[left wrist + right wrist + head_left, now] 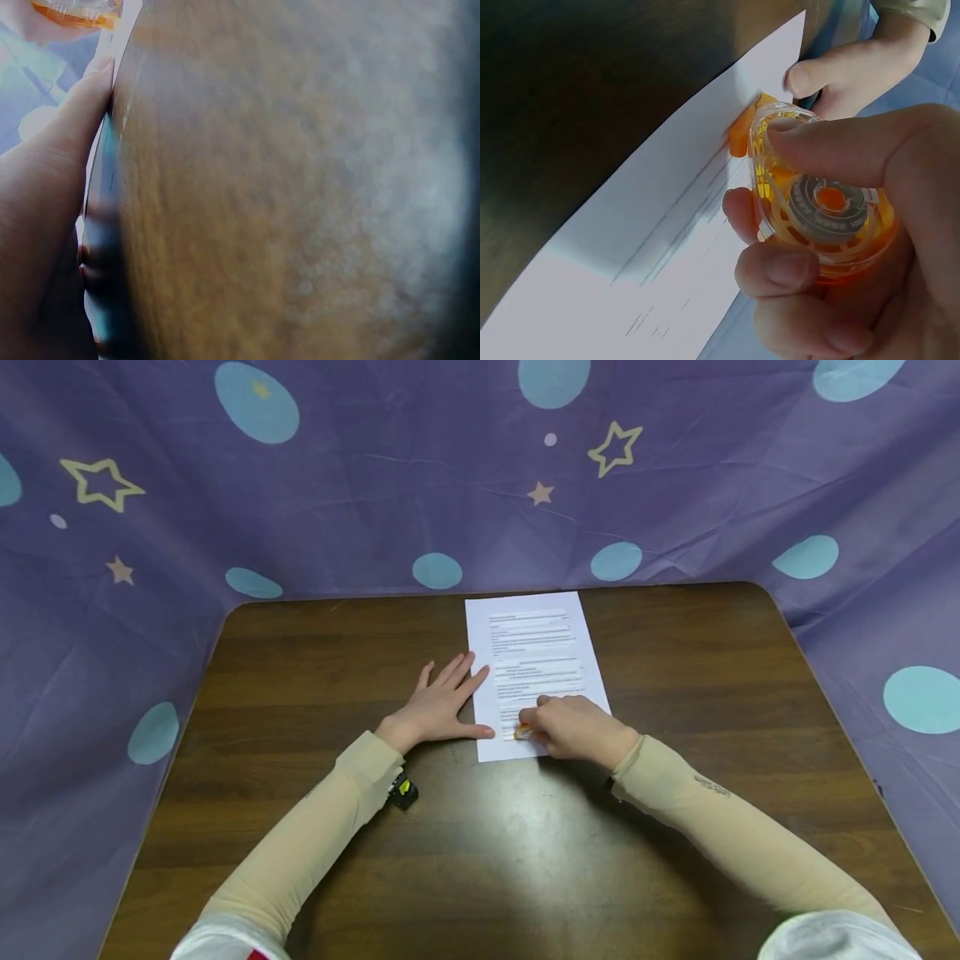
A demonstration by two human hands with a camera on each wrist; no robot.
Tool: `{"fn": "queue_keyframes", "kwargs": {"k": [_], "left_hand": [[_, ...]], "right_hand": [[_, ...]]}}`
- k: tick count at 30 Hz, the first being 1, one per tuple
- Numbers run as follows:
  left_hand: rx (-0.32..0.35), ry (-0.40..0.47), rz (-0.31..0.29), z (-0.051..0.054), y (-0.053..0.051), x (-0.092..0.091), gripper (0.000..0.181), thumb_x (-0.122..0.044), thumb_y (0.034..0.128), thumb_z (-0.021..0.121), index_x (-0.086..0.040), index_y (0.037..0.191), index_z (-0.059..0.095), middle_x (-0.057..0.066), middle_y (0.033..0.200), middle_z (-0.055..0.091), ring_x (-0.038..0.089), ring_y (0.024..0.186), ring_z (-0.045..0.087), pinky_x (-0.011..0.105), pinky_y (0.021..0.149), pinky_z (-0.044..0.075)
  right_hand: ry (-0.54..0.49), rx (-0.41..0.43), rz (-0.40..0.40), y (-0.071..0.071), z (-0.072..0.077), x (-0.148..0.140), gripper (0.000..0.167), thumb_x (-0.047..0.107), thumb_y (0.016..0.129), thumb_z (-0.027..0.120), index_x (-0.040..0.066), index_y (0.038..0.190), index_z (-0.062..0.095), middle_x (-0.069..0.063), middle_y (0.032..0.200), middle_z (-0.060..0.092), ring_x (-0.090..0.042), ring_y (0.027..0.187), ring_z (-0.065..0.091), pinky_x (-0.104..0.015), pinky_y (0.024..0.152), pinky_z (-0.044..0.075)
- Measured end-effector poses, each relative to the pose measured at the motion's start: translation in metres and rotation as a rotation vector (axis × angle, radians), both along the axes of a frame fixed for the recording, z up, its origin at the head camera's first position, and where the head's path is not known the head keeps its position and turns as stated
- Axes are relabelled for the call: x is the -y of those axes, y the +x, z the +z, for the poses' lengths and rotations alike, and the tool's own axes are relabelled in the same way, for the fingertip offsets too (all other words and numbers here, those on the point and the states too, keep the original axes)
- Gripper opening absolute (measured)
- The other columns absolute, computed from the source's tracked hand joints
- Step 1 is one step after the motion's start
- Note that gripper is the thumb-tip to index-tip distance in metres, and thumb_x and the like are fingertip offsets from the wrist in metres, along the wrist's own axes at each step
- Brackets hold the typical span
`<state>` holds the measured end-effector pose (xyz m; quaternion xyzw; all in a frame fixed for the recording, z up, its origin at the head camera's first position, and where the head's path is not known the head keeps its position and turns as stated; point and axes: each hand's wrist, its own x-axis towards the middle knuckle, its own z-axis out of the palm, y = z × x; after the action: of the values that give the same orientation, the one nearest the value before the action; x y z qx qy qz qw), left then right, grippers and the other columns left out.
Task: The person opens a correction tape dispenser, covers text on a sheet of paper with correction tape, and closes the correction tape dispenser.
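Observation:
A printed sheet of paper [591, 668] lies on the wooden table, with whiter bands running across several of its lines. My right hand [573, 727] grips a clear and orange correction tape dispenser [829, 199], thumb on one side and fingers curled round the other. Its orange tip [740, 133] is at the printed lines near the sheet's lower end; whether it touches the paper is hard to tell. My left hand [438, 706] rests with spread fingers over the sheet's left edge, partly on the table. In the left wrist view, the dispenser [82, 16] shows only partly beyond the left thumb [86, 101].
The brown table [315, 693] stretches out on both sides of the sheet. A purple curtain [360, 485] with stars and blue spots hangs behind and beside it. A small black device [403, 792] sits at the left wrist.

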<state>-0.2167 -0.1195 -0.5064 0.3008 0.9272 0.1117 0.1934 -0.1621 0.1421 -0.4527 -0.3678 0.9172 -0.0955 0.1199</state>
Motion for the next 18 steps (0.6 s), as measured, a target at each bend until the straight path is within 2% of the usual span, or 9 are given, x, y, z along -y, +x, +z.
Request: {"fn": "queue_keyframes", "kwargs": {"k": [7,18], "left_hand": [[-0.006,-0.009,-0.005,0.001,0.0,0.0,0.112,-0.079,0.0874,0.061,-0.025,0.169,0.007,0.008,0.175,-0.008,0.024,0.161,-0.008,0.064,0.123,-0.007],[-0.007,-0.006,0.0,-0.001,0.0,0.0,0.113,-0.08,0.0871,0.061,-0.025,0.169,0.007,0.007,0.175,-0.008,0.023,0.161,-0.008,0.063,0.123,-0.007]], "right_hand": [[0.01,0.004,-0.031,0.0,-0.002,-0.02,0.009,0.007,0.092,0.074,0.014,0.097,0.071,-0.003,0.08,0.061,-0.019,0.067,0.059,-0.038,0.057,0.05],[-0.018,0.01,-0.067,0.001,-0.003,-0.052,0.011,0.004,0.092,0.073,0.014,0.096,0.07,-0.002,0.078,0.059,-0.016,0.063,0.052,-0.037,0.052,0.047]]}}
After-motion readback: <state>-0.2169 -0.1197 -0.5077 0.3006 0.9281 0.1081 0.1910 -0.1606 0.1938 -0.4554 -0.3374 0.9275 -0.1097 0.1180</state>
